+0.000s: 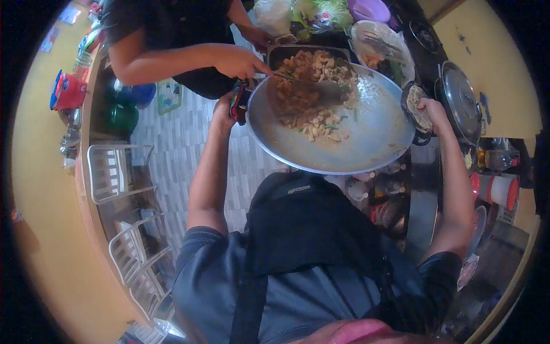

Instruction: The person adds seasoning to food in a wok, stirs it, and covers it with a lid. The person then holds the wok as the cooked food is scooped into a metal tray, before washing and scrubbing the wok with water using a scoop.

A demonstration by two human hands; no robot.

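Observation:
A large metal wok [366, 135] hangs tilted in front of me, its far side over a rectangular metal tray [275, 56]. Cooked meat pieces with bits of green [321, 120] lie in the wok's far left part and in the tray. My left hand [224, 109] is closed around the wok's left handle, with a dark and red cloth [239, 104] between. On the right side, my right hand [433, 113] grips the other handle through a pale cloth [417, 108]. Another person's hand [243, 62] holds a metal spatula [326, 92] among the food.
A lidded pot [460, 94] stands right of my right hand. Behind the wok are a plastic-lined container with tongs [389, 46], leafy vegetables [323, 14] and a purple basin [369, 8]. White chairs [112, 172] stand at the left. The other person stands across from me.

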